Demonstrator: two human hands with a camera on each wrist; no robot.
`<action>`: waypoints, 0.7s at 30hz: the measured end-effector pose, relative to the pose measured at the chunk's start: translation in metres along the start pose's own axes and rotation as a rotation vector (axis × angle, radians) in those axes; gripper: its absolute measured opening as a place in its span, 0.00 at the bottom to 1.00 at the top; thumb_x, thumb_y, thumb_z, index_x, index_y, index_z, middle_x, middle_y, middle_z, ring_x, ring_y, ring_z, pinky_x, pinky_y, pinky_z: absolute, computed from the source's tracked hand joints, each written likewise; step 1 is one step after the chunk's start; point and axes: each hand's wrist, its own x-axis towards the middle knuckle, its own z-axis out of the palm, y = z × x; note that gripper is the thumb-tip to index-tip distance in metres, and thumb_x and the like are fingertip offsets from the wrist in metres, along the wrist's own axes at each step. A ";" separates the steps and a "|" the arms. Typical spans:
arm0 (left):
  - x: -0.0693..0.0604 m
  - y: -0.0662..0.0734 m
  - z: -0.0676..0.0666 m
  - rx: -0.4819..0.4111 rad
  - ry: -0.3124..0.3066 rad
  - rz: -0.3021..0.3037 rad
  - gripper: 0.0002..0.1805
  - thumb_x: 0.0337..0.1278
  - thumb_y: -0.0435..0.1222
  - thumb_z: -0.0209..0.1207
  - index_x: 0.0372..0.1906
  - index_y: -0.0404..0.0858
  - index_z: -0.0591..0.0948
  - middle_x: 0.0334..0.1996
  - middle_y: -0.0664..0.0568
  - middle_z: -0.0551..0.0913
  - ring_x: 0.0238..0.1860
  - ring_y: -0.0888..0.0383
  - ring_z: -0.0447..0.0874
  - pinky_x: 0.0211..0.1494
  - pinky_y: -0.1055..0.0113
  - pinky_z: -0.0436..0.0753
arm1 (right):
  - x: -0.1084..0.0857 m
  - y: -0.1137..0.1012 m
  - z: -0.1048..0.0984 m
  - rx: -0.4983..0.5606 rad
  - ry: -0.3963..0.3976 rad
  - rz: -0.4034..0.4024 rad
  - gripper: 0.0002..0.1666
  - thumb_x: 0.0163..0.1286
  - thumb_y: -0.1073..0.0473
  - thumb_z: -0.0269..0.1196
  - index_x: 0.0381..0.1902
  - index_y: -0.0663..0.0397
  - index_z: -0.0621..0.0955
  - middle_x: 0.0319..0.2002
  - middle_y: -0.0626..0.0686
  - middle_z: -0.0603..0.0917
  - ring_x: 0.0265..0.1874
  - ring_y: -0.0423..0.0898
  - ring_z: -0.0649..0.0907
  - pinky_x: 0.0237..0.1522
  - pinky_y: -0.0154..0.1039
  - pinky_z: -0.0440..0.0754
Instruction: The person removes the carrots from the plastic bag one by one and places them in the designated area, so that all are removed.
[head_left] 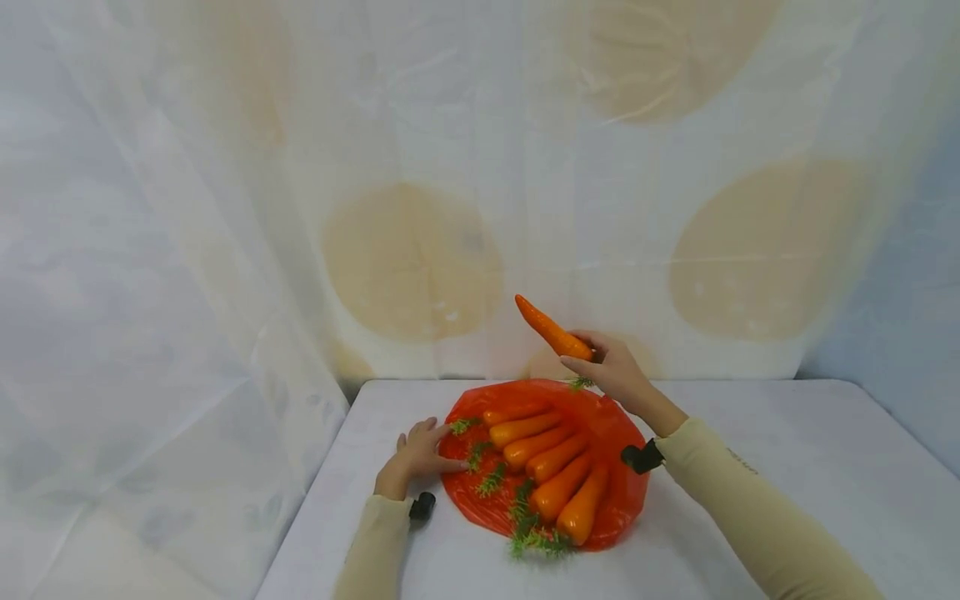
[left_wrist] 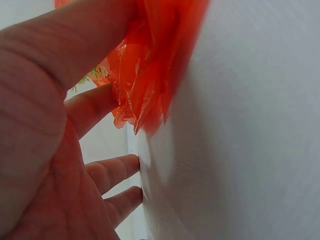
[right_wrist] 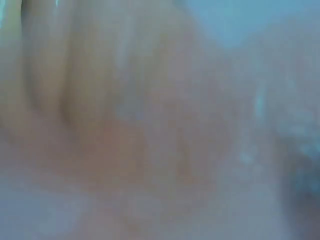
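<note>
In the head view, my right hand (head_left: pixel 617 371) grips an orange carrot (head_left: pixel 551 327) by its thick end, raised above the far side of a red plastic bag (head_left: pixel 472 496). The carrot's tip points up and to the left, and a bit of its green top (head_left: pixel 581 383) hangs below the hand. Several more carrots (head_left: pixel 553 458) lie side by side on the bag, leafy ends toward the left and front. My left hand (head_left: pixel 420 452) rests at the bag's left edge. In the left wrist view its fingers (left_wrist: pixel 117 172) are spread and fairly straight, with thumb and forefinger against the crumpled plastic (left_wrist: pixel 145 75).
The bag lies on a white table (head_left: pixel 757 433) whose back edge meets a hanging pale sheet with tan round spots (head_left: pixel 412 262). More sheeting (head_left: pixel 150 333) hangs on the left. The right wrist view is too blurred to make out more than skin.
</note>
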 end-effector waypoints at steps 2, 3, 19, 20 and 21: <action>0.000 -0.001 0.001 0.012 0.004 0.004 0.47 0.42 0.58 0.72 0.70 0.47 0.71 0.75 0.40 0.61 0.76 0.40 0.52 0.74 0.31 0.44 | 0.000 0.000 -0.003 -0.010 0.004 0.000 0.29 0.69 0.52 0.65 0.65 0.55 0.74 0.48 0.60 0.80 0.36 0.50 0.79 0.37 0.40 0.84; 0.000 -0.002 0.002 0.022 0.004 0.007 0.47 0.42 0.58 0.72 0.70 0.47 0.71 0.75 0.40 0.61 0.76 0.40 0.52 0.74 0.31 0.44 | 0.000 0.000 -0.005 -0.017 0.006 0.004 0.30 0.69 0.52 0.65 0.65 0.54 0.74 0.48 0.61 0.80 0.35 0.50 0.79 0.37 0.39 0.83; -0.002 0.000 0.001 0.040 -0.007 0.008 0.48 0.43 0.59 0.71 0.71 0.46 0.71 0.75 0.41 0.60 0.76 0.40 0.52 0.75 0.31 0.45 | -0.006 0.011 -0.041 0.059 0.120 0.180 0.36 0.68 0.43 0.64 0.69 0.53 0.71 0.53 0.58 0.77 0.39 0.47 0.79 0.44 0.36 0.85; -0.001 0.000 0.001 0.040 -0.008 0.011 0.48 0.43 0.59 0.71 0.71 0.46 0.71 0.75 0.41 0.60 0.76 0.40 0.52 0.75 0.31 0.45 | -0.008 0.013 -0.043 0.048 0.126 0.185 0.37 0.69 0.43 0.64 0.69 0.54 0.71 0.53 0.59 0.77 0.39 0.47 0.79 0.44 0.35 0.85; -0.001 0.000 0.002 0.041 -0.010 0.013 0.48 0.43 0.59 0.71 0.71 0.46 0.71 0.75 0.40 0.60 0.76 0.40 0.53 0.74 0.31 0.45 | -0.009 0.014 -0.045 0.035 0.128 0.185 0.37 0.69 0.43 0.63 0.69 0.54 0.70 0.54 0.60 0.77 0.40 0.47 0.79 0.43 0.34 0.85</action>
